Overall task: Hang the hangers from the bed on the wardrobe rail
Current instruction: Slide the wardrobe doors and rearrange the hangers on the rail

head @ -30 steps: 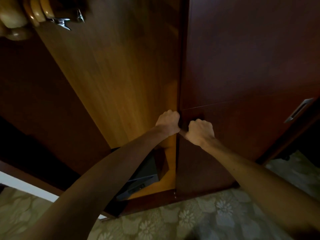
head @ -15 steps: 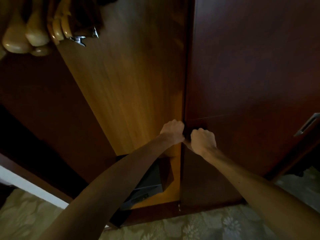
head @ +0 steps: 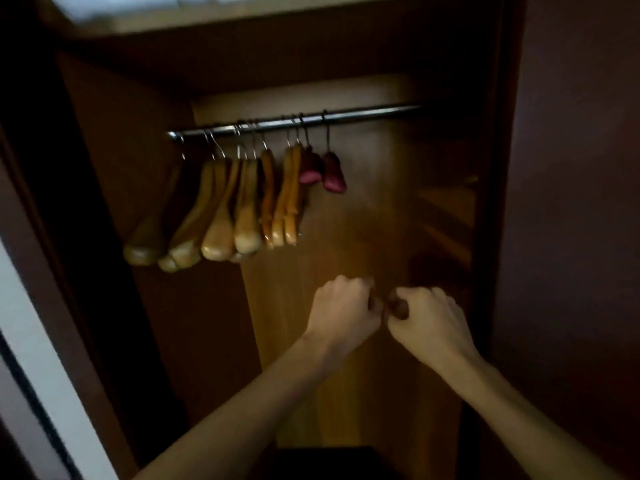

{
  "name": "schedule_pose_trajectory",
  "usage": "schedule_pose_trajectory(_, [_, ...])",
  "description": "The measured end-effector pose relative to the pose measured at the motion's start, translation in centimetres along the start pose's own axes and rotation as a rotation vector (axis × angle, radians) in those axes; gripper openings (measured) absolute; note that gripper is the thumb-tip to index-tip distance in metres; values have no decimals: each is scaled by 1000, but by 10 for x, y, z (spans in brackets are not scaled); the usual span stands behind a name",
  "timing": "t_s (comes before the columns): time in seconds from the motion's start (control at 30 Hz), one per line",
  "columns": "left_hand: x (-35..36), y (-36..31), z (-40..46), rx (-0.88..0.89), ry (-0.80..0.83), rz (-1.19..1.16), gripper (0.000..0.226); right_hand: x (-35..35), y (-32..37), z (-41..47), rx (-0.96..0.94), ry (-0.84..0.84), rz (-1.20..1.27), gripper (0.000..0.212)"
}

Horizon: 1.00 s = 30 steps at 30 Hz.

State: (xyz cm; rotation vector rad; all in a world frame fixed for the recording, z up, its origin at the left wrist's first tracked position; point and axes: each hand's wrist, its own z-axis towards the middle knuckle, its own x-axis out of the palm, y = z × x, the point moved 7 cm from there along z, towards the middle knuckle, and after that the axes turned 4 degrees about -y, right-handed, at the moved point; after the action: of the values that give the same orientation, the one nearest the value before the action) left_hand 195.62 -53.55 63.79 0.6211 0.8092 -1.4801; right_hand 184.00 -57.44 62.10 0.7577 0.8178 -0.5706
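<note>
Both fists (head: 343, 306) (head: 426, 313) left the door edge.

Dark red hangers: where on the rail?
Head view: the two dark red hangers hang on the rail near its middle, just right of the wooden hangers, above the left hand.

No writing to read — not a label, brand, number or sign anywhere.
</note>
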Motion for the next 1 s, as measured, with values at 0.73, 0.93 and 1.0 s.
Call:
schedule_pose_trajectory(0.73, [-72,132,198,-708,176,-824,43,-38,115,219,197,27,87,73])
schedule_pose_trajectory(0.93, [-54,117,205,-747,217,-1028,18,-36,111,226,207,-112,177,40])
schedule_pose_trajectory(1.0, [-56,116,215,-727,160,-1080,22,-46,117,230,205,-175,176,28])
